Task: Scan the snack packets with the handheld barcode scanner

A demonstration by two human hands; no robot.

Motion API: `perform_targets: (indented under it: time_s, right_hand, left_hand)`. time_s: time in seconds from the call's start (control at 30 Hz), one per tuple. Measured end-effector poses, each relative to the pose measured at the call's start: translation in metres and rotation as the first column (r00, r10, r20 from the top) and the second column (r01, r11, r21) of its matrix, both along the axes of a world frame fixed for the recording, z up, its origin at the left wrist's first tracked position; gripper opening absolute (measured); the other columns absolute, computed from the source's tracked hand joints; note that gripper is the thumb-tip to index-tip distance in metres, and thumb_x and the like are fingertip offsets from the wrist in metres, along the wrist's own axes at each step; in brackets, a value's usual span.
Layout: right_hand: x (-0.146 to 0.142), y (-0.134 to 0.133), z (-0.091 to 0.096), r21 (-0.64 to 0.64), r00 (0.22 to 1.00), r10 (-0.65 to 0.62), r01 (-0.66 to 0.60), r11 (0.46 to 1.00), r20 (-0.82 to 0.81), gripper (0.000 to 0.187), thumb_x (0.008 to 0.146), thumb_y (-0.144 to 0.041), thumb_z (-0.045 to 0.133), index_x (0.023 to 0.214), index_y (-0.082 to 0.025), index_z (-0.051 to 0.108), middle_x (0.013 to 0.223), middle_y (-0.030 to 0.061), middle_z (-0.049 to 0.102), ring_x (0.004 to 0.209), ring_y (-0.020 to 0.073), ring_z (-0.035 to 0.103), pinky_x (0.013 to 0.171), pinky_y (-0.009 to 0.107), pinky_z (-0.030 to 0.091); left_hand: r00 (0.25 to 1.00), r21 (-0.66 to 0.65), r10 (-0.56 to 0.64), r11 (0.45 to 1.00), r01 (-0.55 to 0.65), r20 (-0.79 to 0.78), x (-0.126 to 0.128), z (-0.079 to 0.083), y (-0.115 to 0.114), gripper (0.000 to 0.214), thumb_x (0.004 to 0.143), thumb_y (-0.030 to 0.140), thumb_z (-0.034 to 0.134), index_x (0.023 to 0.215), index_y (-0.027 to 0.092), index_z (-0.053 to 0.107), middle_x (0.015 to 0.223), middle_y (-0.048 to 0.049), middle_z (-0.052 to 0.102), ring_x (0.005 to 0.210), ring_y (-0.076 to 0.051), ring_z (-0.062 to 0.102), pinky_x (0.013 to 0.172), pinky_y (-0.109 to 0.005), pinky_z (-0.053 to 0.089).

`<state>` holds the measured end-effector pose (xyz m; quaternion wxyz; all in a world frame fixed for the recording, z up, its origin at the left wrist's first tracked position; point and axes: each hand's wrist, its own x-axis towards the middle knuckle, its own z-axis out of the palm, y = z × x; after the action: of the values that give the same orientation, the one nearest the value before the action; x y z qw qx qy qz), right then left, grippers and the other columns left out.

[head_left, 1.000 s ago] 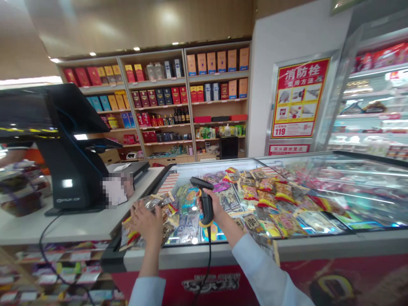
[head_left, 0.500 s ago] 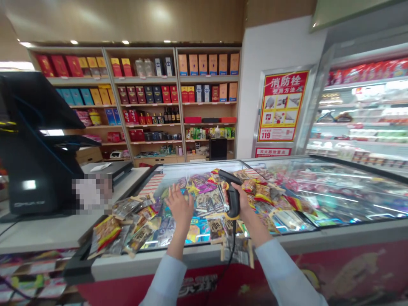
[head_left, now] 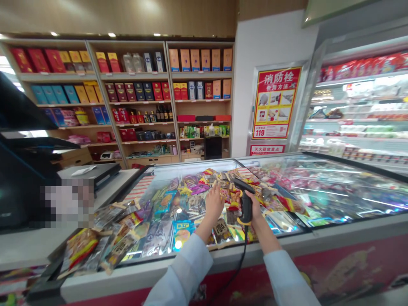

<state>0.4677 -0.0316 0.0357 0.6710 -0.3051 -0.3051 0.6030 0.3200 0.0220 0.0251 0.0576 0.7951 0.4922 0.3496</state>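
Observation:
My right hand (head_left: 254, 207) grips a black barcode scanner (head_left: 245, 199) with a yellow ring at its base; its cable hangs down in front of the freezer. The scanner head points left over the snack packets (head_left: 178, 208) spread on the glass lid of a chest freezer (head_left: 334, 238). Just left of the scanner, my left hand (head_left: 214, 202) reaches out over the middle packets, fingers stretched toward a small packet (head_left: 227, 185). Whether the fingertips touch it I cannot tell.
A black checkout terminal (head_left: 15, 170) stands on the white counter (head_left: 28, 246) at the left, with a blurred patch beside it. Shelves of boxed goods (head_left: 143, 93) line the back wall. A red poster (head_left: 276, 104) and an open chiller (head_left: 360, 106) are at the right.
Both hands have moved right along the freezer lid, from the packets at its left end to those in the middle. The view has swung right with them. The scanner stays in my right hand.

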Motion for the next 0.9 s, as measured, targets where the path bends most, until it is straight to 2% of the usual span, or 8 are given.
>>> perform_targets:
  time_s: [0.17, 0.33, 0.53, 0.63, 0.7, 0.77, 0.83, 0.9]
  right_hand:
    - [0.035, 0.001, -0.011, 0.027, 0.999, -0.047, 0.047, 0.999, 0.015, 0.026, 0.072, -0.041, 0.058, 0.077, -0.016, 0.061, 0.053, 0.0012, 0.059, 0.039, 0.0107, 0.050, 0.034, 0.020, 0.040]
    - [0.040, 0.011, -0.015, -0.044, 0.999, -0.016, 0.017, 0.999, 0.037, 0.026, 0.071, -0.041, 0.060, 0.074, -0.015, 0.061, 0.052, 0.0014, 0.058, 0.039, 0.0104, 0.049, 0.034, 0.020, 0.040]
    - [0.038, 0.017, -0.017, -0.057, 0.996, 0.035, -0.031, 0.998, 0.080, 0.026, 0.071, -0.041, 0.059, 0.071, -0.015, 0.061, 0.051, 0.0020, 0.058, 0.038, 0.0104, 0.048, 0.033, 0.020, 0.039]
    - [0.040, 0.015, -0.017, -0.051, 0.996, 0.052, -0.048, 0.998, 0.068, 0.025, 0.071, -0.040, 0.059, 0.071, -0.015, 0.061, 0.052, 0.0020, 0.058, 0.038, 0.0101, 0.048, 0.033, 0.019, 0.039]
    - [0.041, 0.014, -0.016, -0.057, 0.996, 0.069, -0.066, 0.996, 0.056, 0.025, 0.071, -0.040, 0.059, 0.072, -0.015, 0.061, 0.052, 0.0019, 0.058, 0.038, 0.0101, 0.048, 0.033, 0.019, 0.039]
    - [0.042, 0.012, -0.016, -0.065, 0.995, 0.090, -0.087, 0.994, 0.053, 0.025, 0.071, -0.040, 0.059, 0.072, -0.015, 0.061, 0.052, 0.0022, 0.058, 0.038, 0.0102, 0.048, 0.033, 0.019, 0.039]
    - [0.041, 0.011, -0.015, -0.084, 0.993, 0.105, -0.099, 0.992, 0.058, 0.025, 0.071, -0.040, 0.059, 0.071, -0.015, 0.061, 0.052, 0.0027, 0.059, 0.038, 0.0102, 0.048, 0.032, 0.019, 0.039]
    - [0.041, 0.009, -0.014, -0.119, 0.991, 0.120, -0.113, 0.986, 0.054, 0.026, 0.070, -0.041, 0.060, 0.071, -0.015, 0.061, 0.053, 0.0033, 0.060, 0.037, 0.0101, 0.049, 0.032, 0.019, 0.039]
  left_hand:
    - [0.985, -0.004, -0.112, 0.994, 0.112, -0.129, 0.007, -0.015, 0.015, 0.047, 0.084, 0.022, 0.043, 0.131, 0.027, 0.042, 0.142, -0.0088, 0.035, 0.127, -0.023, 0.038, 0.102, -0.040, 0.033]
    - [0.981, -0.030, -0.116, 0.993, 0.112, -0.157, 0.009, -0.024, 0.018, 0.037, 0.084, 0.032, 0.047, 0.120, 0.027, 0.052, 0.141, -0.0090, 0.036, 0.124, -0.027, 0.039, 0.101, -0.042, 0.035]
    - [0.997, -0.147, -0.079, 0.986, 0.079, 0.007, 0.003, -0.018, 0.019, 0.036, 0.066, 0.023, 0.065, 0.102, 0.022, 0.058, 0.137, -0.0100, 0.040, 0.122, -0.028, 0.042, 0.096, -0.039, 0.038]
    - [0.966, -0.205, -0.064, 0.972, 0.117, 0.249, 0.000, -0.012, 0.023, 0.030, 0.059, 0.014, 0.065, 0.088, 0.021, 0.062, 0.120, -0.0072, 0.054, 0.123, -0.026, 0.042, 0.094, -0.036, 0.039]
    - [0.848, -0.301, 0.000, 0.935, 0.189, 0.530, 0.000, -0.009, 0.026, 0.026, 0.059, 0.017, 0.065, 0.085, 0.020, 0.063, 0.106, -0.0066, 0.061, 0.112, -0.024, 0.052, 0.091, -0.035, 0.041]
    - [0.594, -0.368, 0.099, 0.861, 0.351, 0.798, 0.001, -0.005, 0.028, 0.029, 0.062, 0.027, 0.066, 0.089, 0.017, 0.062, 0.095, -0.0068, 0.064, 0.096, -0.021, 0.060, 0.085, -0.034, 0.045]
    - [0.369, -0.342, 0.167, 0.805, 0.484, 0.914, 0.003, -0.001, 0.029, 0.039, 0.065, 0.037, 0.063, 0.098, 0.016, 0.060, 0.093, -0.0068, 0.065, 0.086, -0.018, 0.062, 0.077, -0.030, 0.047]
    - [0.238, -0.289, 0.186, 0.790, 0.540, 0.953, 0.003, 0.002, 0.030, 0.046, 0.066, 0.042, 0.061, 0.105, 0.017, 0.056, 0.097, -0.0061, 0.065, 0.084, -0.015, 0.063, 0.074, -0.026, 0.048]
